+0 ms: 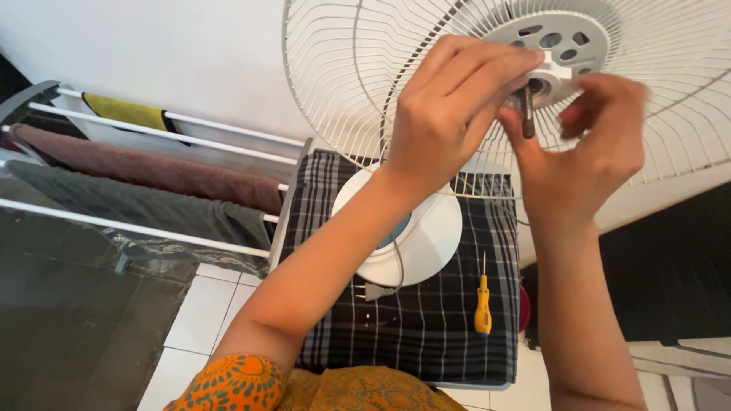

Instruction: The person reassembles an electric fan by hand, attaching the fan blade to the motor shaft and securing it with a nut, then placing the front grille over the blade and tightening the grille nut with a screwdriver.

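two hands at fan hub | left hand (pixel 449 106) fingers pinched on white hub fitting (pixel 550 76) – steadying it | right hand (pixel 590 144) curled by motor shaft (pixel 527 114), grip unclear | rear grille (pixel 365 68) tilted up | yellow screwdriver (pixel 483 304) on checked cloth (pixel 434 327) – within reach

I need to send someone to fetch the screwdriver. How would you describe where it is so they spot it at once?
Start at the dark checked cloth spread below the white fan guard. On it sits the round white fan base, and just to its right lies the screwdriver, pointing upward in the picture. It is the only tool there, with a yellow handle and thin metal shaft.
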